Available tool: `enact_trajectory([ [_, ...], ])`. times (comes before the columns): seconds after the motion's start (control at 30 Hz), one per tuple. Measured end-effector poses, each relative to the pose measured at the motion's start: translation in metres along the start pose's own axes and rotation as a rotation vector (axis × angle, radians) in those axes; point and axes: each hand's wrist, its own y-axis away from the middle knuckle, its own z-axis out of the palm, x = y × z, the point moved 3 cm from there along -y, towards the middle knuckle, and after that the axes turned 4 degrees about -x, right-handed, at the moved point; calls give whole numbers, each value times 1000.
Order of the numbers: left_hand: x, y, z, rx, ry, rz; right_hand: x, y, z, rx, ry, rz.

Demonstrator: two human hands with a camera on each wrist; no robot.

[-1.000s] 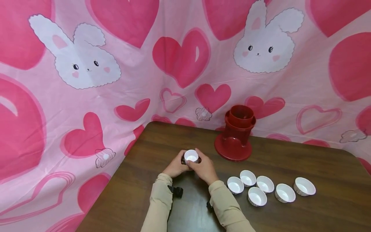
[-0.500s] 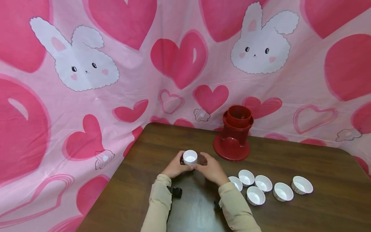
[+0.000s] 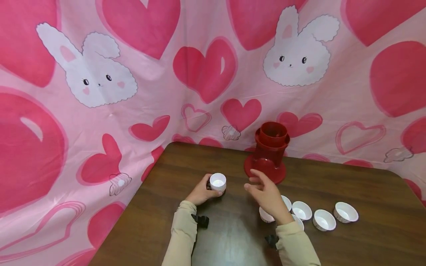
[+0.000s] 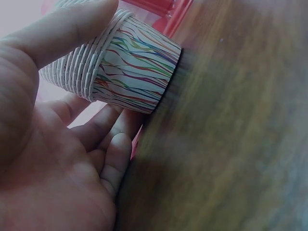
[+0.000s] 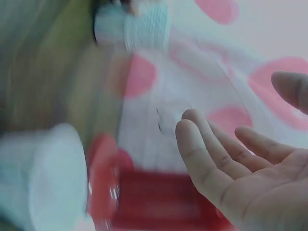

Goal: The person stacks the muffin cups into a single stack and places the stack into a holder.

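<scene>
A nested stack of paper baking cups with white rolled rims is held by my left hand. In the left wrist view the stack shows colourful wavy stripes, with the thumb across its rims and the fingers on the far side. Its base lies on or just above the table; I cannot tell which. My right hand is in the air to the right of it, fingers spread and holding nothing. Loose baking cups stand under and beyond this hand, which partly covers some of them.
At the back of the brown table stands a red plastic dispenser with a round base, behind my right hand. Two more loose cups, a nearer one and a farther one, sit to the right. A pink heart-print cloth hangs behind.
My right hand has let go of the cup stack and moved right, over the loose cups. The left hand still holds the stack in about the same place.
</scene>
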Motion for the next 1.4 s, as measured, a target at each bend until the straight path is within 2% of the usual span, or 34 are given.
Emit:
enact_trajectory([
  [0.1,-1,0,1,-5,-7,-4,3,13,-32,44,1,-33],
  [0.23,-1,-2,1,-1,-4,-4,13,31,-80,134,80,-49],
  [0.37,-1,-1,1,6,-2,-3,28,49,-125,217,147,-86],
  [0.47,-1,1,1,11,-11,-1,43,62,-154,242,171,-105],
  [0.57,1,3,2,21,-3,8,60,73,-179,245,204,-78],
  [0.7,5,5,2,28,6,17,83,89,-205,258,264,29],
  [0.8,3,3,2,24,-1,12,101,98,-219,229,356,139],
  [0.9,-2,-1,3,20,-8,7,119,100,-228,127,440,212],
  [1.07,-1,1,3,13,1,1,144,96,-228,-13,428,220],
  [1.17,0,0,3,12,1,3,153,93,-228,-38,400,218],
  [1.4,0,0,2,10,-5,-8,163,88,-229,-51,439,237],
])
